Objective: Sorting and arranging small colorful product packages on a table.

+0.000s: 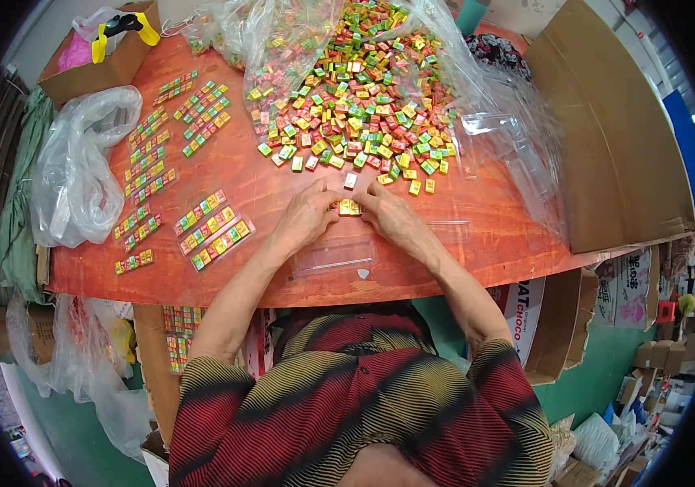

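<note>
My left hand [310, 213] and my right hand [391, 214] meet at the middle of the red table, fingers closed on the two ends of a short row of small yellow boxes [350, 208]. My fingers hide the ends of that row. Just beyond it lies a single box with a pale face up [350, 180]. A clear plastic tray [334, 258] rests on the table nearer to me, between my forearms. Behind my hands spreads a large heap of small red, green and yellow boxes [355, 105], spilling out from clear plastic sheeting [289, 49].
At the left stand several rows of boxes [205, 209], some in clear trays. A crumpled clear bag [88, 162] and a carton [104, 77] sit at the left edge. A tall cardboard panel [615, 138] and clear plastic packaging [518, 166] are at the right.
</note>
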{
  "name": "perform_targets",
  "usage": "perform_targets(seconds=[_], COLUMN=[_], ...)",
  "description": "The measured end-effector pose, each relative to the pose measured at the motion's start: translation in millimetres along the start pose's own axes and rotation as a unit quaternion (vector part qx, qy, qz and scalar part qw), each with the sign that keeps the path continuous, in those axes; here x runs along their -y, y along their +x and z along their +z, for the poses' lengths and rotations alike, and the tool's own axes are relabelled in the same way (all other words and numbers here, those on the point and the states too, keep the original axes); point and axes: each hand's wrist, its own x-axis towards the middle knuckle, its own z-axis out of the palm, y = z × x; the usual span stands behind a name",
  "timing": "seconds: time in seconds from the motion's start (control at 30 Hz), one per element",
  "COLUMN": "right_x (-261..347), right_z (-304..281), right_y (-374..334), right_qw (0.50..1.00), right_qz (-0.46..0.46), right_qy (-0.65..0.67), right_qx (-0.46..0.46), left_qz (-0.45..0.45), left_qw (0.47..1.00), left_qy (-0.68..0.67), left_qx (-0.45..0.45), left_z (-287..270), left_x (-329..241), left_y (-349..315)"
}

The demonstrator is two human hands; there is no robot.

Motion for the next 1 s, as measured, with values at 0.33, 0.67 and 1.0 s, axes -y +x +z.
perform_targets(seconds=[0.33, 0.67, 1.0], right_x=[-5, -11, -22], right_z=[-5, -31, 4], right_y=[-2, 18, 60], right_qw=[0.999, 0.989, 0.981], right_qz=[0.037, 0.093, 0.092], right_qy=[-0.002, -0.015, -0.133], right_qx=[0.023, -0.111, -0.103], left_qz=[-0.011, -0.024, -0.018], left_qw=[1.000, 0.999, 0.994], left_qy=[0.005, -0.015, 0.087], left_qx=[0.010, -0.014, -0.069], left_z=[-4, 1, 15], left_x=[-1, -2, -22], left_y=[-1, -4, 5])
